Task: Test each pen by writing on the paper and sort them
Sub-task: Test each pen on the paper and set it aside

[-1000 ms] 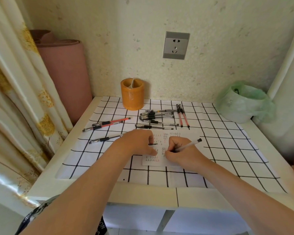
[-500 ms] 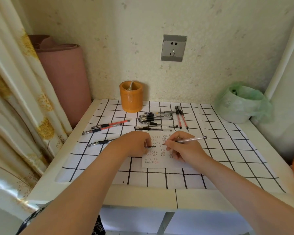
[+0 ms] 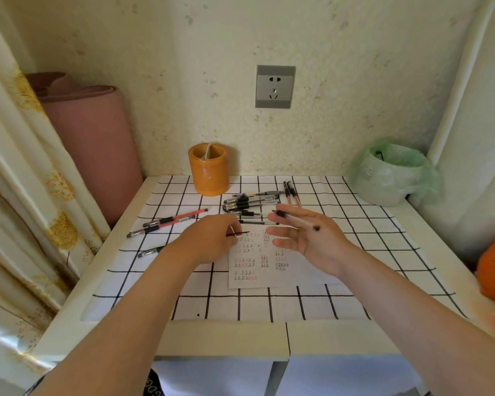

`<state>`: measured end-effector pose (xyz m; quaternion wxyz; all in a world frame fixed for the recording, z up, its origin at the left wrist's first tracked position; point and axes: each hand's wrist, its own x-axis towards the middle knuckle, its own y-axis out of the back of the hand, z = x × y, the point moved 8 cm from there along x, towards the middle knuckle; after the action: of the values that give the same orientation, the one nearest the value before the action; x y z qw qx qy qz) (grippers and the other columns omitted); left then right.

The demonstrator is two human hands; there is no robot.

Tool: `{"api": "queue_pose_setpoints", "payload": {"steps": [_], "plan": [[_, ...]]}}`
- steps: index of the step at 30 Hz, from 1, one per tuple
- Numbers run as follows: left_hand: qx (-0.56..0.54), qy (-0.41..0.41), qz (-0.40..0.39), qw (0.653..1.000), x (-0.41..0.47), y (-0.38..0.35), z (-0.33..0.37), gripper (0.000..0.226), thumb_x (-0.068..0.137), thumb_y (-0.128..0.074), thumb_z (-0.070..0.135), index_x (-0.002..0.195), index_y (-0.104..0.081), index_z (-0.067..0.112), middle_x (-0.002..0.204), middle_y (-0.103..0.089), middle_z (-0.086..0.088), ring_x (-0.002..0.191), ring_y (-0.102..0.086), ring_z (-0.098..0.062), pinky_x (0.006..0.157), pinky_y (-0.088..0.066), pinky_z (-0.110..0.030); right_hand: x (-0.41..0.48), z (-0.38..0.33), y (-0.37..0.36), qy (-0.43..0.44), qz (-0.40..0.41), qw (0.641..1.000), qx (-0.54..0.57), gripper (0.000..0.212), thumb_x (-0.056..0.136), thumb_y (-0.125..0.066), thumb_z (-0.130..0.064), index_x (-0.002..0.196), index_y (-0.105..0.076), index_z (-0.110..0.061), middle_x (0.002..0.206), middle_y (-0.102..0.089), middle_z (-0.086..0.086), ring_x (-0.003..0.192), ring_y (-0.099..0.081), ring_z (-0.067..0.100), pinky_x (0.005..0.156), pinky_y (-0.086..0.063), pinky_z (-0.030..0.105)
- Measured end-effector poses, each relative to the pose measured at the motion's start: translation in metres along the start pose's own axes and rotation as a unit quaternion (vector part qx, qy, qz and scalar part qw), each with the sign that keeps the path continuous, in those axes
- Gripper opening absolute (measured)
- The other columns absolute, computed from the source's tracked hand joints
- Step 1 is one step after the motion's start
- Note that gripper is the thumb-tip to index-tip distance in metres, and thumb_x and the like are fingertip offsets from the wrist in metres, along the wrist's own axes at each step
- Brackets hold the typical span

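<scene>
One pen [image 3: 297, 220] across right hand [image 3: 312, 240]

Pen holder [image 3: 209, 170] stands behind the pens [image 3: 252, 202]; paper [image 3: 257, 270] lies before them.

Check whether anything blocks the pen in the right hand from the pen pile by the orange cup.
Nothing visible does. The pen lies across the open right hand, with the pen pile just beyond it. The left hand, pinching a thin dark stick, is aside.
</scene>
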<state>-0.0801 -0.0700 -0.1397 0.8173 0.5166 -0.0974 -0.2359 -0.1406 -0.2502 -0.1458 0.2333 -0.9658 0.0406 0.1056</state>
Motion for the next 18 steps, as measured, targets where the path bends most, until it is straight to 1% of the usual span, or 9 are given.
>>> {"api": "queue_pose_setpoints", "payload": {"steps": [3,5,6,7,9,11,14,16,18], "plan": [[0.003,-0.006,0.01,1.0,0.0,0.002,0.001,0.009,0.096,-0.057,0.029,0.105,-0.058,0.032,0.108,-0.064,0.01,0.097,-0.059,-0.011,0.085,-0.055,-0.037,0.0,0.001,-0.005,-0.029,-0.013,0.999,0.002,0.03,0.101,-0.047,-0.001,0.126,-0.062,-0.005,0.116,-0.072,0.017,0.084,-0.073,0.027,0.061,-0.06,0.033],[-0.005,-0.004,0.014,1.0,0.0,0.003,0.001,0.009,0.096,-0.057,0.029,0.104,-0.058,0.032,0.107,-0.064,0.01,0.096,-0.06,-0.011,0.084,-0.056,-0.035,0.001,-0.001,-0.006,-0.006,-0.012,0.997,-0.075,0.031,0.098,-0.054,-0.001,0.125,-0.063,-0.012,0.113,-0.074,0.01,0.076,-0.071,0.022,0.056,-0.056,0.03],[-0.011,-0.005,0.015,1.0,0.0,0.004,0.001,0.009,0.096,-0.057,0.028,0.105,-0.058,0.032,0.107,-0.064,0.01,0.096,-0.06,-0.011,0.084,-0.056,-0.034,0.002,-0.003,-0.005,0.017,-0.004,0.988,-0.153,0.035,0.094,-0.059,0.001,0.125,-0.063,-0.015,0.108,-0.075,0.006,0.071,-0.07,0.02,0.053,-0.053,0.029],[-0.017,-0.005,0.015,1.0,0.001,0.005,0.001,0.01,0.097,-0.057,0.027,0.105,-0.058,0.031,0.107,-0.064,0.01,0.096,-0.059,-0.01,0.083,-0.055,-0.032,0.003,-0.005,-0.004,0.044,0.009,0.967,-0.252,0.039,0.091,-0.065,0.002,0.124,-0.064,-0.018,0.103,-0.076,0.002,0.066,-0.069,0.018,0.052,-0.05,0.027],[-0.024,-0.004,0.015,1.0,0.001,0.005,0.0,0.01,0.097,-0.056,0.026,0.106,-0.058,0.032,0.107,-0.063,0.01,0.095,-0.059,-0.01,0.081,-0.054,-0.029,0.004,-0.007,-0.004,0.091,0.036,0.89,-0.446,0.036,0.085,-0.074,-0.007,0.116,-0.069,-0.025,0.092,-0.076,-0.006,0.06,-0.068,0.009,0.055,-0.05,0.021],[-0.028,-0.005,0.01,1.0,0.002,0.003,0.0,0.01,0.097,-0.056,0.027,0.106,-0.058,0.032,0.108,-0.063,0.01,0.096,-0.059,-0.01,0.082,-0.054,-0.03,0.005,-0.004,-0.006,0.116,0.044,0.825,-0.551,0.027,0.083,-0.078,-0.019,0.106,-0.074,-0.031,0.089,-0.074,-0.013,0.061,-0.065,-0.003,0.068,-0.054,0.021],[-0.042,-0.01,-0.002,0.999,0.003,0.0,0.0,0.01,0.097,-0.057,0.028,0.105,-0.058,0.034,0.11,-0.063,0.01,0.098,-0.059,-0.01,0.085,-0.055,-0.032,0.003,-0.001,-0.01,0.134,0.041,0.791,-0.596,0.019,0.083,-0.077,-0.027,0.1,-0.076,-0.036,0.089,-0.073,-0.02,0.073,-0.062,-0.01,0.078,-0.055,0.023],[-0.045,-0.017,-0.008,0.999,0.003,-0.001,0.004,0.01,0.096,-0.058,0.029,0.105,-0.059,0.034,0.109,-0.063,0.011,0.097,-0.058,-0.009,0.085,-0.053,-0.031,0.003,-0.002,-0.012,0.143,0.04,0.787,-0.598,0.021,0.084,-0.077,-0.028,0.101,-0.074,-0.039,0.088,-0.072,-0.023,0.077,-0.061,-0.01,0.078,-0.054,0.022],[-0.046,-0.026,-0.01,0.999,0.003,-0.002,0.007,0.012,0.096,-0.059,0.029,0.106,-0.061,0.034,0.107,-0.063,0.013,0.095,-0.058,-0.007,0.085,-0.052,-0.03,0.003,-0.003,-0.015,0.147,0.039,0.787,-0.598,0.029,0.084,-0.076,-0.029,0.109,-0.069,-0.041,0.088,-0.072,-0.024,0.079,-0.062,-0.005,0.078,-0.053,0.024]]}}
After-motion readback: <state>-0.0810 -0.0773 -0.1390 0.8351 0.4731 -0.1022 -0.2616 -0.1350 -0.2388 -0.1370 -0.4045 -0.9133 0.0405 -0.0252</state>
